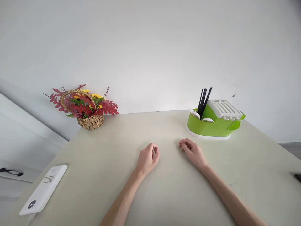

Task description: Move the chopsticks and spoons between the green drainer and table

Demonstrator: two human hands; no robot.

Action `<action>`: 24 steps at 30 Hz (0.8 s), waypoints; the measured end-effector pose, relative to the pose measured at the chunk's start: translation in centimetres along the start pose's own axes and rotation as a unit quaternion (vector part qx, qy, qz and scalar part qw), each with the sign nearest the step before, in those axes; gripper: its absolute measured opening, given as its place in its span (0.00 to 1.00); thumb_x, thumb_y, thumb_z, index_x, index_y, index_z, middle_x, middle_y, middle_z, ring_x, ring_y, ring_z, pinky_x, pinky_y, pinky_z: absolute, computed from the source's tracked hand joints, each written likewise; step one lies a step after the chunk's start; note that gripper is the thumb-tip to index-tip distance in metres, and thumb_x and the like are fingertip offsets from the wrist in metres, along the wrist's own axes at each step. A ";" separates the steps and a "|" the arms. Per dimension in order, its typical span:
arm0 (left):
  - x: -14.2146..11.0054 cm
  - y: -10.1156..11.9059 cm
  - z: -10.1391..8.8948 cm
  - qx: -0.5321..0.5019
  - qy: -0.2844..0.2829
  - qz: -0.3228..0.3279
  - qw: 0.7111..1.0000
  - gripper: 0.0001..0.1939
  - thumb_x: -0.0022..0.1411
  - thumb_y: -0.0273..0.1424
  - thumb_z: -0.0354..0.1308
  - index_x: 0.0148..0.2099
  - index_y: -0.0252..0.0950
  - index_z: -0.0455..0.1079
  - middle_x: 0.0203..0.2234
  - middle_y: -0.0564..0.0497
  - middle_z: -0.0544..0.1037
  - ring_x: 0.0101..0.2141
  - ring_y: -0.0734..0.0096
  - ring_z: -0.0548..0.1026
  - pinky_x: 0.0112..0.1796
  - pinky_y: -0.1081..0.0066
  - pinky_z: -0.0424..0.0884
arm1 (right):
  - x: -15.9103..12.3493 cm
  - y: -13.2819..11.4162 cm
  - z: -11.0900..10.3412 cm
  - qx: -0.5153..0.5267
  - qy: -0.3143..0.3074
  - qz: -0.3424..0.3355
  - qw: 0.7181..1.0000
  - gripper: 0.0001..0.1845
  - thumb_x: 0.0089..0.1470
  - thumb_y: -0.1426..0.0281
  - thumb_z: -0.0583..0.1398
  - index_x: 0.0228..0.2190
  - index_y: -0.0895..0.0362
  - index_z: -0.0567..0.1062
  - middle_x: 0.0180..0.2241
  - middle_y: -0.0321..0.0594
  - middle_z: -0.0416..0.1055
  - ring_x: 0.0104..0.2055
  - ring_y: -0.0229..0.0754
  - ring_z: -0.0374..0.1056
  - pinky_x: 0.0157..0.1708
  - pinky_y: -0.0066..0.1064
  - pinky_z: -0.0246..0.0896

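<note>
My left hand [148, 158] rests on the table [160, 191], its fingers curled in loosely toward the thumb, and nothing shows in it. To its right, my right hand [193, 153] also lies on the tabletop with fingers bent inward and no object visible in them. The two hands are apart. Just beyond my right hand stands a green utensil holder [207, 128] with a white base and a white slotted top. Black chopsticks [202, 105] stand upright in it, beside white spoon-like pieces [194, 114]. Neither hand touches the holder.
A woven basket [91, 122] of red leaves and yellow flowers stands at the back left. A white flat device [44, 190] with a cable lies near the left edge. A dark object [298, 176] sits at the far right. A white wall [150, 56] rises behind the table.
</note>
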State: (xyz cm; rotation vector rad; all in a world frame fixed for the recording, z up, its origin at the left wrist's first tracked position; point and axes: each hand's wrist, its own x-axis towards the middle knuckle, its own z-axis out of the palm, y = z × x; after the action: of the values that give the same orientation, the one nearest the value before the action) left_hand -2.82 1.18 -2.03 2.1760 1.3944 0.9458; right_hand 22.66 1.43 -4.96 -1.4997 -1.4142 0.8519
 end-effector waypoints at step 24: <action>-0.6 0.3 -0.1 0.025 -0.031 0.086 0.995 0.05 0.68 0.26 0.49 0.37 0.40 0.60 0.22 0.61 0.68 0.19 0.79 0.61 0.26 0.74 0.58 | -0.2 0.0 0.3 -0.029 0.004 -0.008 1.000 0.14 0.60 0.58 0.55 0.37 0.51 0.76 0.33 0.37 0.80 0.30 0.43 0.71 0.34 0.33 0.63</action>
State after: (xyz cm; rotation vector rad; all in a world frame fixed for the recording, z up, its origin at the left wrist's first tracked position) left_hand -2.85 0.50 -1.99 2.3731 1.2312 0.9021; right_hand 22.36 1.30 -5.10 -1.5325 -1.4539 0.8006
